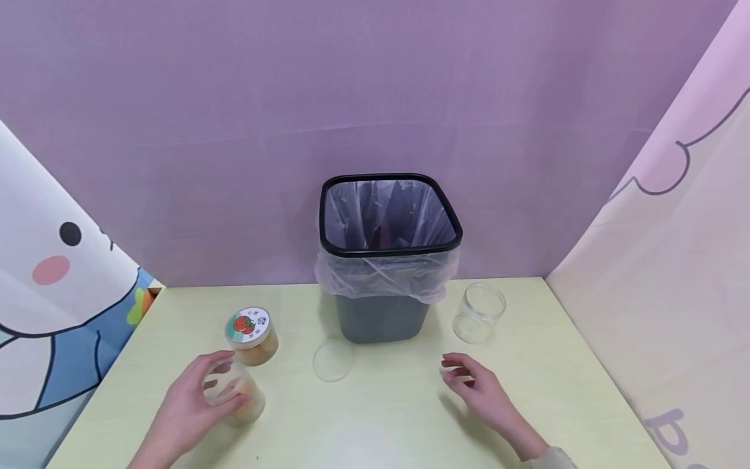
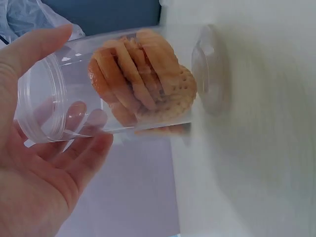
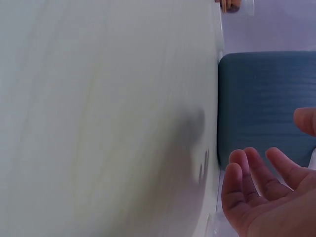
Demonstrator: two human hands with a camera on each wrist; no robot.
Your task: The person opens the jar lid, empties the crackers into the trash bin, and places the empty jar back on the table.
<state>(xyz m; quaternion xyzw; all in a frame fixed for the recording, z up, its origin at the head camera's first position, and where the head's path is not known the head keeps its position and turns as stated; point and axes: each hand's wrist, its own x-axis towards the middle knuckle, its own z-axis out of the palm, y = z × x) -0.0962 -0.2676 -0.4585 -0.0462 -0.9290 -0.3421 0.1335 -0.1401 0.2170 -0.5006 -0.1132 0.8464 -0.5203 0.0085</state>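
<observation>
My left hand (image 1: pixel 189 405) grips a clear plastic jar (image 1: pixel 253 402) near its rim, thumb on one side and fingers on the other. Round biscuits (image 2: pixel 143 76) lie stacked in the jar's lower part, as the left wrist view shows. No lid is visible on its threaded top. Just behind it stands a second jar (image 1: pixel 262 350) with a strawberry-printed lid and brown contents. A clear round lid (image 1: pixel 333 360) lies flat to the right of both. My right hand (image 1: pixel 477 394) hovers over the table, fingers loosely bent and holding nothing, in front of an empty clear jar (image 1: pixel 477 316).
A grey bin (image 1: pixel 383 319) with a black rim and a plastic liner stands at the back centre of the pale table (image 1: pixel 363 423). Behind it hangs a purple cloth (image 1: pixel 234 163). Printed cloths (image 1: pixel 674 293) border the table on both sides.
</observation>
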